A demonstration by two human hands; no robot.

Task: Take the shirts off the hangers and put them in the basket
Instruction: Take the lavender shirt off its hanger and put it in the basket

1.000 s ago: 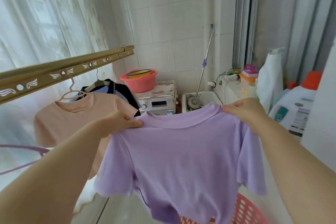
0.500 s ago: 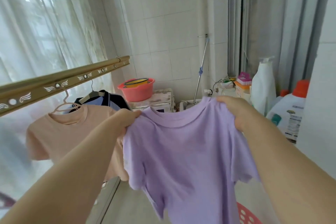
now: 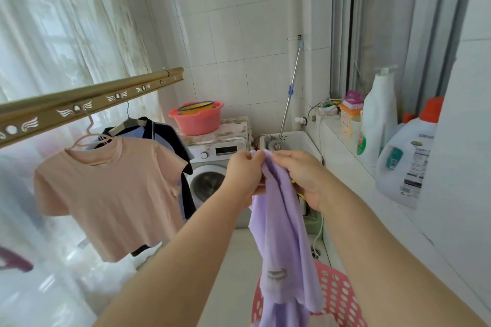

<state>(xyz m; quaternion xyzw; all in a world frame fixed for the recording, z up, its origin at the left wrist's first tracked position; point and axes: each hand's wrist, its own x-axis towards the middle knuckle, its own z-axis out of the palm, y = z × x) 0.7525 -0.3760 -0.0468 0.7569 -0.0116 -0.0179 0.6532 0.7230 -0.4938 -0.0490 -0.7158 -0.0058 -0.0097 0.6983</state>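
A purple shirt (image 3: 281, 236) hangs folded lengthwise from both my hands, which meet at its top. My left hand (image 3: 245, 176) and my right hand (image 3: 300, 175) each pinch a shoulder, side by side. Its lower end droops over the pink perforated basket (image 3: 338, 297) on the floor below. On the gold drying rail (image 3: 87, 103) at the left, a peach shirt (image 3: 111, 191) stays on a pink hanger (image 3: 89, 135). Behind it hangs a dark shirt with a blue one (image 3: 164, 135) on a wooden hanger.
A washing machine (image 3: 215, 167) stands against the far wall with a red basin (image 3: 198, 119) on top. A white sink (image 3: 295, 141) and a pole sit to its right. Detergent bottles (image 3: 406, 159) line the right ledge. White curtains cover the left window.
My hands have come together, folding the purple shirt from spread wide into a narrow hanging strip. The view has pulled back and shows more of the basket.
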